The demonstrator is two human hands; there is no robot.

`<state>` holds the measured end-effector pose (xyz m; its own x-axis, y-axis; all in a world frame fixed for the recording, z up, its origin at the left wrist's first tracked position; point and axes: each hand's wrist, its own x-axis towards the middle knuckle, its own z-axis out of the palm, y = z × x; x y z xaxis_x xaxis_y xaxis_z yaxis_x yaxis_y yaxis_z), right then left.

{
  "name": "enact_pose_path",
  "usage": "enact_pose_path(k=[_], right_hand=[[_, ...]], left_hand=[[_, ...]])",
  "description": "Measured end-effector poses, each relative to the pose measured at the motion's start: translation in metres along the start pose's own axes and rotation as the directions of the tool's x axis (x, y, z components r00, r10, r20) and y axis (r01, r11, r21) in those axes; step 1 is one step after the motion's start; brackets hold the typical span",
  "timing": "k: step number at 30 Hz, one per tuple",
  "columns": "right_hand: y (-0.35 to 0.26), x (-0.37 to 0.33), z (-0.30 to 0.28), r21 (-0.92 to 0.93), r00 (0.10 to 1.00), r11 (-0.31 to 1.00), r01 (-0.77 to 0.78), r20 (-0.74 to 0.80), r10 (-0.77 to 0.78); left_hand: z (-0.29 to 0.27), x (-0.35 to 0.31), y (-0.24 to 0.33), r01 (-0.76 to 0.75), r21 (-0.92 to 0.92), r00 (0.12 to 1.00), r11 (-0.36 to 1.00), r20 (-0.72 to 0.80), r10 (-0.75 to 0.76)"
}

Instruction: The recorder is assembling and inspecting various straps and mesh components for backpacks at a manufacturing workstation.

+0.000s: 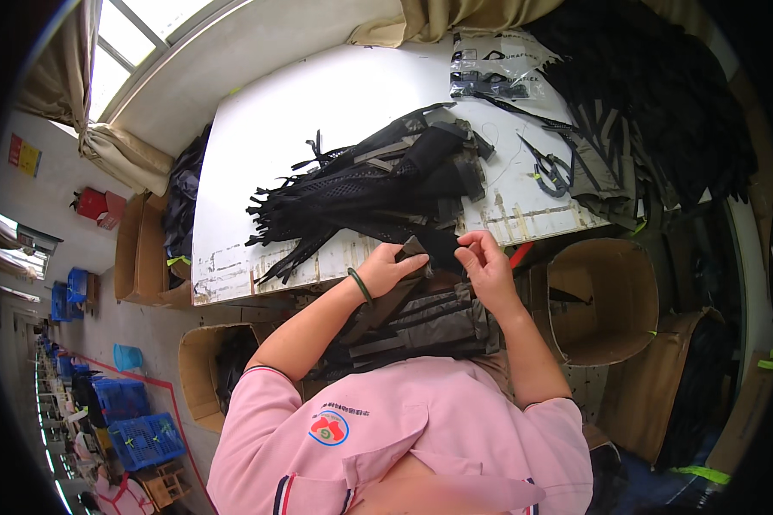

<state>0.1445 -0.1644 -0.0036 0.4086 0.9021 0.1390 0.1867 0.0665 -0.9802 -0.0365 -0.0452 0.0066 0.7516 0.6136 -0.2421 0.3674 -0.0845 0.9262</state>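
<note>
At the table's front edge I hold a black fabric piece (440, 251) with a grey-olive end. My left hand (385, 269), with a dark green bangle at the wrist, is closed with its thumb pressed on the olive end. My right hand (488, 268) has its thumb and fingers pinched at the right edge of the same piece; the exact grip is too small to make out. Just beyond both hands lies a pile of black mesh straps (352, 184) with camouflage parts. More dark and olive pieces (429, 319) lie across my lap.
On the white table (275, 112) are black-handled scissors (548, 167), a clear bag of black buckles (494, 73) and a heap of olive and black straps (605, 159). An open cardboard box (605, 296) stands at right, another box (199, 373) at left.
</note>
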Motion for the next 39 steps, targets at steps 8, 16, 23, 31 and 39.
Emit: enact_pose_path(k=[8,16,23,31,39], right_hand=[[0.033,0.012,-0.013,0.025,0.967,0.979,-0.202,-0.152,0.204],[-0.02,0.001,0.018,-0.057,0.981,0.997,-0.049,0.184,0.059],[0.03,-0.051,-0.047,-0.059,0.983,0.984,-0.166,-0.096,0.16],[0.057,-0.06,-0.047,-0.572,0.965,0.778,-0.26,-0.138,0.221],[0.072,0.002,-0.014,-0.016,0.888,0.903,-0.429,0.175,0.425]], left_hand=[[0.001,-0.01,0.007,0.157,-0.496,0.988,0.854,0.081,-0.135],[0.001,-0.01,-0.011,0.205,-0.277,0.966,0.939,0.211,-0.149],[-0.048,-0.065,-0.044,0.007,0.336,0.804,0.942,0.559,-0.205],[0.011,-0.08,-0.072,-0.231,0.888,0.753,0.397,0.422,-0.505],[0.008,-0.023,-0.006,-0.466,0.755,0.804,0.461,0.144,0.576]])
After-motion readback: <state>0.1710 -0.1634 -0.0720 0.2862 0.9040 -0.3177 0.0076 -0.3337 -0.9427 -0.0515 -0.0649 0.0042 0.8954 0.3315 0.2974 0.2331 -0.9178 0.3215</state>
